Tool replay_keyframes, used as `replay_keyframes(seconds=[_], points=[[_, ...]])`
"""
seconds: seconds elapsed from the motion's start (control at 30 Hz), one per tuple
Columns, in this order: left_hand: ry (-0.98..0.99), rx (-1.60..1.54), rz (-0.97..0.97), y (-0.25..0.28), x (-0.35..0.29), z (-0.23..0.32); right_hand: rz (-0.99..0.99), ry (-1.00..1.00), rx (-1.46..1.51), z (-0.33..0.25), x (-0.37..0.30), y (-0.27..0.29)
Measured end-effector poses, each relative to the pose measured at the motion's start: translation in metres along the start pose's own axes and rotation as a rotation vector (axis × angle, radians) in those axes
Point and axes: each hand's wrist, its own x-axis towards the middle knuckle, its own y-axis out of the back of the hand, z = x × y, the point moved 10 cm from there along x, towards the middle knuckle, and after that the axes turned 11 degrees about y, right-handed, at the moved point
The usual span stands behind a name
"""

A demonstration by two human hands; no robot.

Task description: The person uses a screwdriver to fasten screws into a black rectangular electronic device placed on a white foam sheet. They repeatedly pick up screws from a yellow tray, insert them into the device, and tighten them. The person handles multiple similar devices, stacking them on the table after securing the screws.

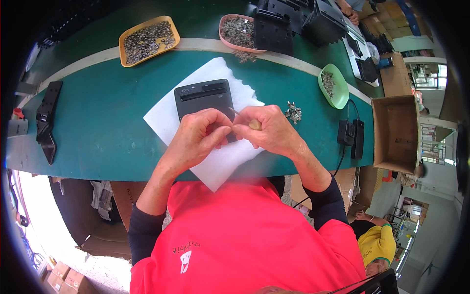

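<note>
Tan handle (255,124) — right hand (272,128) curled round it.

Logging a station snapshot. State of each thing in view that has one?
Left hand: fingers bunched
Right hand: gripping slim tool
Slim tool: held
Black housing: flat on sheet
White sheet: overhanging table edge
Yellow tray: holding metal parts
Pink tray: filled, some spilled
Green bowl: partly filled
Cardboard box: open

Panel (203,100) on a sheet (161,117), my left hand (196,132) and right hand (274,130) over its near end.
Far side: left tray (128,61), middle tray (226,18), right tray (341,98), all holding parts (149,39); right of my hands, a loose pile (293,112), then adapters (345,133); left, a bracket (48,110).
</note>
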Motion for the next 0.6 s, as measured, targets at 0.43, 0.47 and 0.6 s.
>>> replay_keyframes(seconds=[0.43, 0.47, 0.6], points=[[-0.402, 0.987, 0.532, 0.016, 0.000, 0.025, 0.249, -0.217, 0.333, 0.050, 0.030, 0.016], [-0.345, 1.015, 0.517, 0.017, 0.006, 0.015, 0.275, -0.228, 0.272, 0.052, 0.036, 0.018], [-0.312, 0.999, 0.548, 0.015, 0.003, 0.013, 0.234, -0.209, 0.015, 0.055, 0.052, 0.018]])
